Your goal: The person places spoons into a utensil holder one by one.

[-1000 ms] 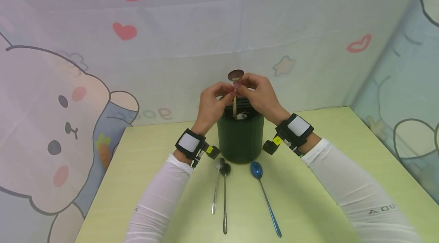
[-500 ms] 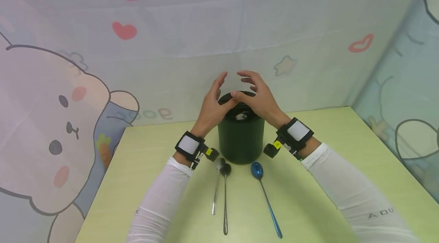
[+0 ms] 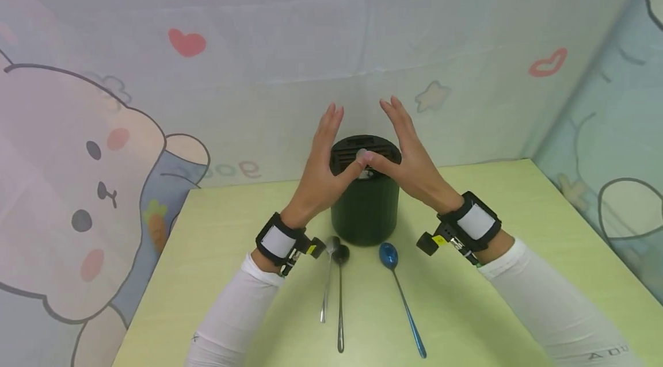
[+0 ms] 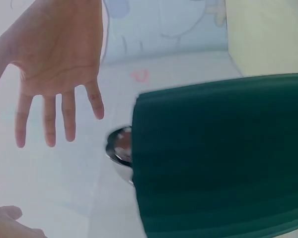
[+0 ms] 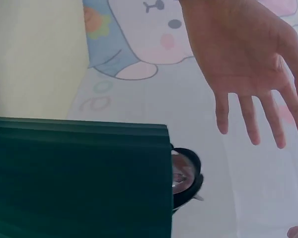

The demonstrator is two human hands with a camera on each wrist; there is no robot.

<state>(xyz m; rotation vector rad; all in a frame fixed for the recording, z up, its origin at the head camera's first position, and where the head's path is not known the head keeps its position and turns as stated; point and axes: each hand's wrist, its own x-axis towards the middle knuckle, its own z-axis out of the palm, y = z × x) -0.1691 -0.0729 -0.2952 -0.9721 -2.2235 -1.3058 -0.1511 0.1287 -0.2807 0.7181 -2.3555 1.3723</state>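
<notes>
A dark green cylindrical container (image 3: 365,214) with a slotted black top stands on the table. My left hand (image 3: 322,168) and right hand (image 3: 420,170) are held over it, one at each side, fingers straight and pointing forward. The thumbs meet above the slotted top, and nothing is gripped. Beneath the thumbs a small shiny metal bowl (image 3: 365,174) shows, mostly covered in the head view. In the left wrist view this rounded spoon bowl (image 4: 121,148) juts past the container's rim; the right wrist view has a dark-edged bowl (image 5: 185,173) there as well. Any handles inside the container are hidden.
In front of the container lie a silver spoon (image 3: 327,275) and a dark-bowled spoon (image 3: 340,286), side by side. A blue long-handled spoon (image 3: 404,298) lies to their right. Printed cloth (image 3: 290,68) hangs behind the pale yellow-green table (image 3: 248,229).
A second ago both hands pinched a brown-bowled spoon upright over the container. It was let go and is out of sight above it now. The fingers have straightened and spread apart.
</notes>
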